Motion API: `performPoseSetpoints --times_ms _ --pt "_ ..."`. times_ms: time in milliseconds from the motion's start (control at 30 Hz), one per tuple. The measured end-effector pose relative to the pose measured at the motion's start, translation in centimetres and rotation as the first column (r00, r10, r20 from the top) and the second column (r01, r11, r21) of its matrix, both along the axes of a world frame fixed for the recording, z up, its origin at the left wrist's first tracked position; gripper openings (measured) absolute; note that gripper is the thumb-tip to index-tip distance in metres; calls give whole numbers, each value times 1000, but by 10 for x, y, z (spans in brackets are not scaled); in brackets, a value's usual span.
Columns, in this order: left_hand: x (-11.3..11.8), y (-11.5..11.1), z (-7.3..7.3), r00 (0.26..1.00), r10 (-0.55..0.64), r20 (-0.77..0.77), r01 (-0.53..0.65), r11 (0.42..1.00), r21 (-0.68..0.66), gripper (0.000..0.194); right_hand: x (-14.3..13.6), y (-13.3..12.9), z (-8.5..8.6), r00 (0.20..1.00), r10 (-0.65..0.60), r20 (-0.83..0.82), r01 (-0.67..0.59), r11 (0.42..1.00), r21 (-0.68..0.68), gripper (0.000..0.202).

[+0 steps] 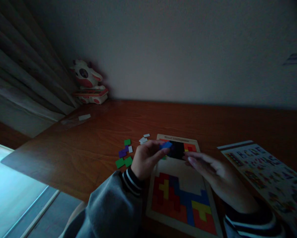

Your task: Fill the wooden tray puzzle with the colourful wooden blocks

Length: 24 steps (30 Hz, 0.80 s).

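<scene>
Table [118,124] ran back to wall [168,59]. Printed sheet [267,175] lay right of board [190,178]; board's near part held fitted pieces [189,198], middle bare. Toy cow [87,77] sat at far left corner. Right hand [214,173] hovered over board's right edge, fingers extended, thumb close; could not tell whether tips met. Left hand [147,157] pinched blue piece [166,144] above board's far part. Green pieces [120,163] lay left of board.

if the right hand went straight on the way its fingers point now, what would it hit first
Most likely the blue puzzle piece held by the left hand, or that hand's fingertips; depth is unclear, so the right hand might pass above or below them.
</scene>
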<state>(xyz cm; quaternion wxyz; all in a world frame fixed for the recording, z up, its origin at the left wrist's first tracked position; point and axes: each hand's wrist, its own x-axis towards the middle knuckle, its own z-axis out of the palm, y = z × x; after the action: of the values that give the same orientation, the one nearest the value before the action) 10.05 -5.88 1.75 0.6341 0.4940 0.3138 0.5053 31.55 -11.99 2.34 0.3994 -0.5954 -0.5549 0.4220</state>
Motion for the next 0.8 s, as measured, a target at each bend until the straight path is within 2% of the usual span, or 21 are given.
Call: performPoseSetpoints --times_ms 67,133,233,300,400,500,633,733,800 --pt "-7 8 6 969 154 193 -136 985 -102 23 7 0 1 997 -33 69 30 999 42 41" --pt "-17 17 14 888 305 345 -230 943 -241 17 11 1 2 989 -53 136 41 995 90 40" --pt "-35 29 23 744 502 440 -275 831 -483 6 6 8 7 970 -42 241 12 992 128 38" --pt "-47 34 27 676 587 445 -264 757 -598 19 -7 19 9 954 -3 300 -40 990 139 34" --pt "-61 36 29 622 623 474 -226 722 -654 26 -38 45 5 914 70 400 -156 970 186 26" --pt "-70 35 30 599 612 517 -200 739 -643 24 -74 72 -5 772 61 633 -249 945 212 22" --pt "-76 32 33 600 592 538 -165 750 -640 23 -109 95 -17 710 15 704 -238 946 220 32" --pt "-79 29 33 615 580 534 -148 751 -644 23 -118 101 -23 681 -20 732 -215 950 226 40" --pt "-82 28 32 629 566 533 -142 758 -637 23 -119 102 -26 675 -35 737 -201 952 230 36"
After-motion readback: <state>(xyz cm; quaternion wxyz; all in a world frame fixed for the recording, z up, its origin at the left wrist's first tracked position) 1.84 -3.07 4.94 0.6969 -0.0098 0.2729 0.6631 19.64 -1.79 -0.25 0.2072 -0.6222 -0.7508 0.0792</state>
